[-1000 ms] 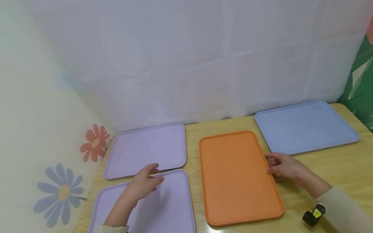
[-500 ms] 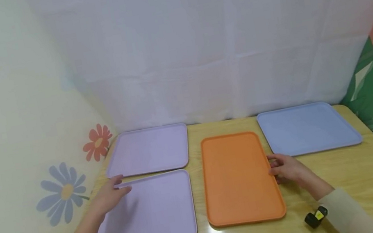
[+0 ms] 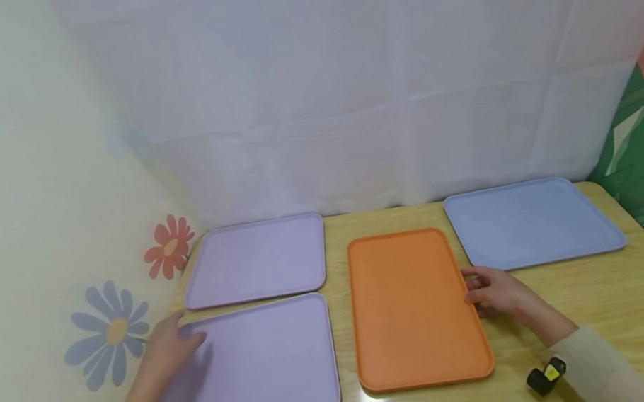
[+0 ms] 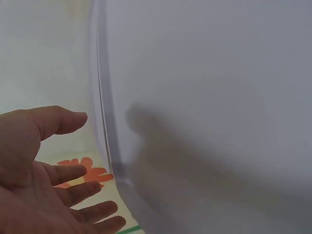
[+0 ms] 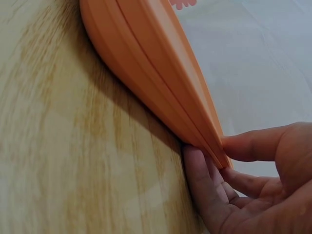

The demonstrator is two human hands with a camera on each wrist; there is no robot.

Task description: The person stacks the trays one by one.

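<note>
My left hand (image 3: 163, 353) hovers over the left side of the front lilac tray (image 3: 265, 373). In the left wrist view, the thumb and spread fingers of this hand (image 4: 44, 180) are beside the tray's edge (image 4: 105, 97), holding nothing. At the right long edge of the orange tray (image 3: 413, 307), my right hand (image 3: 496, 291) pinches the rim. The right wrist view has the thumb of that hand (image 5: 278, 190) against the top of the rim and fingers at its side and underneath. Lengthwise grooves mark the side of the orange tray (image 5: 156, 73).
Behind the front lilac tray lies another lilac tray (image 3: 257, 259). A blue tray (image 3: 532, 221) lies at the back right of the wooden table (image 3: 611, 301). A white cloth (image 3: 340, 83) hangs behind, with flower-patterned walls on both sides.
My left hand has moved left across the front lilac tray, from its middle to its left edge. The right hand stays at the orange tray's rim.
</note>
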